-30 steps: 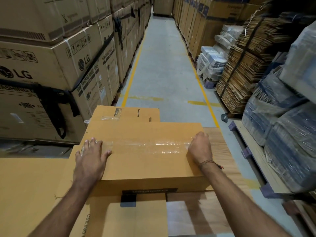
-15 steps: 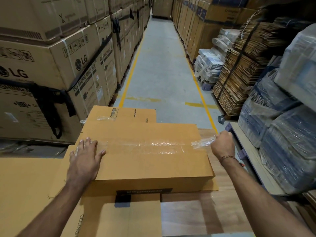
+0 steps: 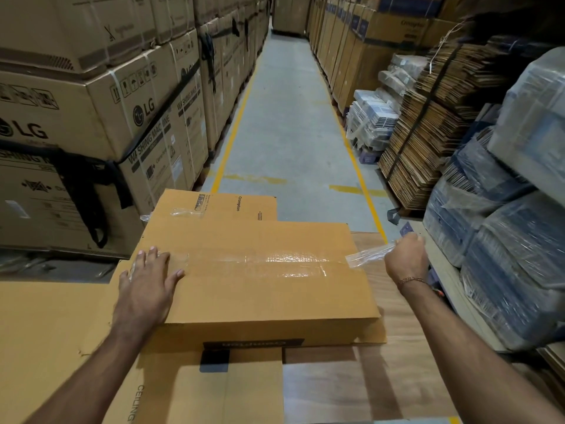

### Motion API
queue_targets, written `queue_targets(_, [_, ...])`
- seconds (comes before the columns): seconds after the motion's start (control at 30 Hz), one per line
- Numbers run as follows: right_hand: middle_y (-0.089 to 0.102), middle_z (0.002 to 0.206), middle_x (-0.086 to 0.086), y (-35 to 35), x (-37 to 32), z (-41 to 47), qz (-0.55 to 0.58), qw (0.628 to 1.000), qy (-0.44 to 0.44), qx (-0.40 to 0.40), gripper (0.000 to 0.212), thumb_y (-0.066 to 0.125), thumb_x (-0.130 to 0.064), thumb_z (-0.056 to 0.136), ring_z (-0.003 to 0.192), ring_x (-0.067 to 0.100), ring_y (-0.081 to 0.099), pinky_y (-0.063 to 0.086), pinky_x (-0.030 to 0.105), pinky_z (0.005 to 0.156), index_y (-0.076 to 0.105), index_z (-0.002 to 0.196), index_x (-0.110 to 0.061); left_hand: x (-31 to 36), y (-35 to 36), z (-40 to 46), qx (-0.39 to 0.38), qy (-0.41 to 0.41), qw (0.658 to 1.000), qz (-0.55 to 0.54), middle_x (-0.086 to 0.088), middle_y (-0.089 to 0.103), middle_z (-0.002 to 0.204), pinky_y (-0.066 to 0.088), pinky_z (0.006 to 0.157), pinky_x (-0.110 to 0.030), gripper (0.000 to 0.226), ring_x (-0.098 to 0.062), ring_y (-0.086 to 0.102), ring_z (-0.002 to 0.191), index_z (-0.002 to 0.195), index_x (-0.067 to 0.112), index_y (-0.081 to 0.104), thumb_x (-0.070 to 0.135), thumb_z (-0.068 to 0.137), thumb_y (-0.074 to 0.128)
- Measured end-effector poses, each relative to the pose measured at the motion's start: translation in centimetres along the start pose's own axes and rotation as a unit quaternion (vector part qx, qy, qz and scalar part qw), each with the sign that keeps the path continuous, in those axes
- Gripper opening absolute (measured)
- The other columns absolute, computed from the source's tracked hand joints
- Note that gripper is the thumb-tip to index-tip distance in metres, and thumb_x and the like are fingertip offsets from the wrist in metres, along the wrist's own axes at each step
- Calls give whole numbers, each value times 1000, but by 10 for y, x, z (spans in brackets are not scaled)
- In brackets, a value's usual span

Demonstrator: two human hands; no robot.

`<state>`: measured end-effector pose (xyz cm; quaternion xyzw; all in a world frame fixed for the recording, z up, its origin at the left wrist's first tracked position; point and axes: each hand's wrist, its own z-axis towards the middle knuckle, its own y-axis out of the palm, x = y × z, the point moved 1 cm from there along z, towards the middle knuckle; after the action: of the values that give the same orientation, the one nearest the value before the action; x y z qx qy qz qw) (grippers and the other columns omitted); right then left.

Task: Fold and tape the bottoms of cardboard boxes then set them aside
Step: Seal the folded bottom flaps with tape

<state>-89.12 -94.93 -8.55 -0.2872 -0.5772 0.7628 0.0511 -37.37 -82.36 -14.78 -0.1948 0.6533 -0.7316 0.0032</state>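
Cardboard box [image 3: 260, 280] lies flat on table [image 3: 382, 387], frame centre, long axis left-right. Left hand [image 3: 146, 289] presses flat on it; right hand [image 3: 406, 258] pinches clear tape [image 3: 363, 257] off right edge.

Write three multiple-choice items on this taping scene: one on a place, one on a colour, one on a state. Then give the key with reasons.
1. Where does the left hand rest?
A. on the box's left end
B. on the floor
C. on the LG cartons

2. What colour are the floor lines?
A. white
B. yellow
C. red

3. What is the right hand doing?
A. lying flat on the box
B. hanging idle
C. gripping clear tape pulled past the box's right edge

Key:
1 A, its palm lies flat on the box over the tape's left end.
2 B, both aisle lines are yellow.
3 C, the tape stretches from the box top into its closed fist.
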Motion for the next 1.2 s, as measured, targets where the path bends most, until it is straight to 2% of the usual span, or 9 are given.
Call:
queue_targets(0.13, [56,124,29,-6,25,21,24,998,56,1,24,58,-4,92,105,49,63,55,50,84,60,112,7,0,-1,-1,-1,-3,1000,0,-8,29,170,24,122,-61,63,-30,17,159,157,19,41,57,106,32])
queue_targets(0.3, [61,113,34,-6,49,34,27,998,42,-22,15,58,-4,94,106,49,59,51,47,83,61,101,9,0,0,0,0,-2,1000,-4,-8,30,169,26,121,-62,62,-30,19,159,156,19,42,55,106,34])
queue_targets(0.6, [51,132,31,-7,31,39,20,998,64,-5,29,55,-10,101,114,50,59,52,50,91,55,124,9,-2,1,2,0,-1,1000,-2,-9,31,169,28,119,-63,63,-31,21,158,155,19,43,56,105,35])
queue_targets(0.83, [48,137,28,-9,34,37,7,993,114,15,37,56,-2,97,117,51,59,53,54,92,50,132,8,-3,2,0,-1,1,1000,-3,-8,30,169,27,121,-63,64,-30,20,159,156,20,41,57,105,34])
queue_targets(0.93, [51,137,29,-13,44,41,0,994,105,-10,34,58,-8,98,118,49,58,52,51,94,55,128,8,-3,3,2,0,4,1000,2,-9,30,169,28,120,-63,64,-31,21,158,156,20,41,57,105,33])
queue_targets(1.03, [61,125,31,-14,56,44,-3,992,120,-29,27,64,-10,94,109,47,63,54,47,86,64,115,7,-4,4,4,-6,2,1000,6,-8,30,169,29,120,-62,65,-31,21,158,156,21,41,59,104,31])
queue_targets(1.1, [64,119,31,-12,62,45,62,984,156,-51,25,62,-6,93,105,45,66,56,42,80,65,114,8,-4,5,5,-5,3,1000,10,-8,29,170,29,120,-62,65,-31,20,158,156,21,40,59,105,30])
queue_targets(1.2, [66,116,22,-5,72,43,144,957,183,-170,22,50,-9,105,105,37,67,58,27,62,63,118,4,-4,4,5,-2,2,1000,8,-8,29,170,30,119,-62,66,-31,20,158,156,21,40,59,104,29])
